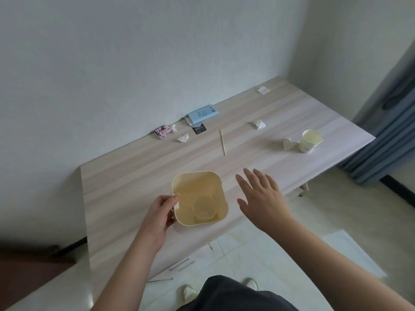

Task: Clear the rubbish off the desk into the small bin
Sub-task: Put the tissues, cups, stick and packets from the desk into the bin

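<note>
A small cream bin (213, 176) stands near the desk's front edge with a paper cup (205, 208) lying inside it. My left hand (158, 215) grips the bin's left rim. To the right of the bin my right hand (261, 196) hovers above the desk, fingers straight and spread, holding nothing. Rubbish lies farther back: a wooden stick (222, 142), crumpled tissues (182, 138) (258, 124) (263, 90), a second paper cup (309, 140) beside a crumpled wrapper (288, 143), a black packet (199, 128), a blue box (203, 113) and a pink tissue pack (163, 131).
The light wooden desk (134, 176) stands against a white wall. A grey-blue curtain (390, 131) hangs at the right. Pale tiled floor (336, 209) lies below the desk's front edge, with my slippers (188, 292) on it.
</note>
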The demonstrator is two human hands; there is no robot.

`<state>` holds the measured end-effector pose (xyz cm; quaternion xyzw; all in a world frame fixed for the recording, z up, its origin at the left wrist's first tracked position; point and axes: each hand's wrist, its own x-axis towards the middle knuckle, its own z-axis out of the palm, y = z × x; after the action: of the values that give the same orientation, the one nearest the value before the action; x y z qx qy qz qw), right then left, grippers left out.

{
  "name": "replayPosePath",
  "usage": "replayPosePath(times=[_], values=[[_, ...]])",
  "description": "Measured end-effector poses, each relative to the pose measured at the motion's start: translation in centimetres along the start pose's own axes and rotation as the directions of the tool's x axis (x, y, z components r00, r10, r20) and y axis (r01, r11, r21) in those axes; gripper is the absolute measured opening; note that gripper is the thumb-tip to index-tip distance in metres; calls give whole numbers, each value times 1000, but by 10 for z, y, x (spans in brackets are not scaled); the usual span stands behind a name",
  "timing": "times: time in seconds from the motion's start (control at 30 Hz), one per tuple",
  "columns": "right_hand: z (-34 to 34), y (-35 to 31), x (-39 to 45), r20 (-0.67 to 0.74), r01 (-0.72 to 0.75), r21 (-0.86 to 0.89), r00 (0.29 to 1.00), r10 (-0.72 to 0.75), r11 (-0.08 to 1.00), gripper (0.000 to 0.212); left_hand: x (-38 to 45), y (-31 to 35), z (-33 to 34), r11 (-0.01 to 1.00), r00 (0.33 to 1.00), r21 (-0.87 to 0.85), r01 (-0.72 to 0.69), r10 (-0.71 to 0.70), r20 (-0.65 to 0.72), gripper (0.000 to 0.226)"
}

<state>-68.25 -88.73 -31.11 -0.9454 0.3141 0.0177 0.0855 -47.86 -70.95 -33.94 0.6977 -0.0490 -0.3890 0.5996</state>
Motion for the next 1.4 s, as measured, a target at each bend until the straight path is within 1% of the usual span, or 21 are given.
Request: replayPosePath(times=[0.13,0.3,0.4,0.53,0.67,0.77,0.87,1.07,1.13,1.27,1.4], values=[[3,9,10,6,41,16,999,-41,999,65,-5,-2,5,1000,1000,-2,2,-2,-27,20],[5,6,33,12,73,21,997,-74,997,66,1,4,-7,1000,997,-14,-4,3,-80,20],[5,0,54,12,96,7,995,-96,995,65,13,9,-19,1000,996,-22,-19,17,-93,24],[3,-10,83,10,122,-29,992,-122,992,65,37,16,-30,998,993,-69,-14,6,-120,19],[0,-21,115,28,151,-63,988,-149,987,65,63,30,-43,994,991,-104,-32,18,-129,20],[-1,-27,139,39,178,-85,984,-175,980,65,80,40,-55,992,989,-122,-45,27,-143,29],[0,-32,159,32,170,-82,985,-168,982,65,97,51,-61,990,989,-135,-50,30,-145,38],[4,-35,199,67,235,-74,971,-230,969,65,123,57,-64,990,982,-133,-43,17,-190,39],[6,-34,220,61,265,-65,963,-262,962,64,132,58,-57,986,974,-158,-48,11,-227,36],[9,-31,263,81,351,-43,934,-347,935,62,147,59,-41,978,942,-200,-63,-8,-336,18],[16,-28,310,99,419,-21,904,-415,908,62,158,65,-26,968,905,-231,-93,-15,-425,14]])
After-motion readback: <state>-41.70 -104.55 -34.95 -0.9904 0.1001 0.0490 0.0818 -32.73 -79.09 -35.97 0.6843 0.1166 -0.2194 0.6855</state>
